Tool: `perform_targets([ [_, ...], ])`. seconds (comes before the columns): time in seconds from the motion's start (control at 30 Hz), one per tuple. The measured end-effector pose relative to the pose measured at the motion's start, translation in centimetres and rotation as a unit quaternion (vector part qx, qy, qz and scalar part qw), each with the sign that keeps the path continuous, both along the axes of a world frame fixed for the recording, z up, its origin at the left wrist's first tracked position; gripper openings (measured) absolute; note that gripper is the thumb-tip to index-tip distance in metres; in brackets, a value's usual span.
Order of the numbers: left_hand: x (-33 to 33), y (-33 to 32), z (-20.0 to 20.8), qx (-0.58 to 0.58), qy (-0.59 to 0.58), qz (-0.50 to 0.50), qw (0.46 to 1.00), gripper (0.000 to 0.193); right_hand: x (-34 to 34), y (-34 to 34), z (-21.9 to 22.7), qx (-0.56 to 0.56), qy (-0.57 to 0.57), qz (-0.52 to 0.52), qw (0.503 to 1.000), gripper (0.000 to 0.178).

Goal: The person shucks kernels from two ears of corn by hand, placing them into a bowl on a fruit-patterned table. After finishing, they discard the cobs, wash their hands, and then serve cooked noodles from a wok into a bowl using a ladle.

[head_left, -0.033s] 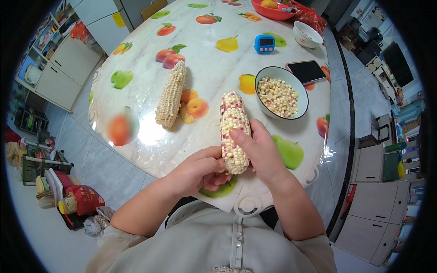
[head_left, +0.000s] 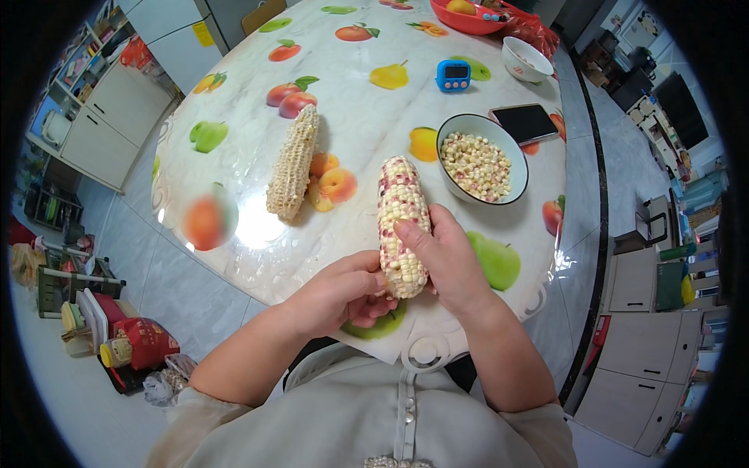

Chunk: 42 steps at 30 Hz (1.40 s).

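Gripping speckled corn cob (head_left: 400, 195) between thumb and fingers of right hand (head_left: 454, 261), holding its lower end with curled left hand (head_left: 342, 288), by near edge of tabletop (head_left: 312, 242).

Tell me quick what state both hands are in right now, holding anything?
Left hand: closed, holding the speckled corn cob near its lower end.
Right hand: closed, holding the same speckled corn cob from its right side.
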<state>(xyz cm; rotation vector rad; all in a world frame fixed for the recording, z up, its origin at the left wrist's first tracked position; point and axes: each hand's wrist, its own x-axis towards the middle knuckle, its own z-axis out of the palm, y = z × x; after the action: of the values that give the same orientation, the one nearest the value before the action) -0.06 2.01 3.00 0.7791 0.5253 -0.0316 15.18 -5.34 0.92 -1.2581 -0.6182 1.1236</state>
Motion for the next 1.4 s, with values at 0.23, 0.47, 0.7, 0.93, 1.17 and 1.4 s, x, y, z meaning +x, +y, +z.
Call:
perform_targets([
  [0.23, 0.0, -0.1, -0.6, 0.077, -0.025, -0.046, 0.996, 0.031, -0.4, 0.1, -0.1, 0.012, -0.026, -0.035, 0.999, 0.041],
  [0.47, 0.1, 0.0, -0.4, 0.097, 0.003, -0.057, 0.994, 0.025, -0.5, 0.1, 0.1, 0.001, -0.092, -0.037, 0.995, 0.045],
  [0.7, 0.5, -0.1, 0.1, 0.112, 0.032, -0.051, 0.992, 0.02, -0.5, 0.0, -0.3, 0.0, -0.191, -0.041, 0.981, 0.05],
  [0.93, 0.7, 0.0, 0.1, 0.116, 0.059, -0.049, 0.99, 0.016, -0.7, 0.0, -0.4, -0.01, -0.28, -0.053, 0.958, 0.053],
  [1.17, 0.6, 0.2, -0.3, 0.069, 0.047, -0.04, 0.996, 0.024, -0.7, 0.0, -0.1, -0.007, -0.26, -0.053, 0.964, 0.051],
  [1.4, -0.2, 0.9, -1.0, 0.015, -0.01, -0.056, 0.998, 0.034, -0.6, 0.1, -0.5, 0.005, -0.232, -0.056, 0.971, 0.047],
])
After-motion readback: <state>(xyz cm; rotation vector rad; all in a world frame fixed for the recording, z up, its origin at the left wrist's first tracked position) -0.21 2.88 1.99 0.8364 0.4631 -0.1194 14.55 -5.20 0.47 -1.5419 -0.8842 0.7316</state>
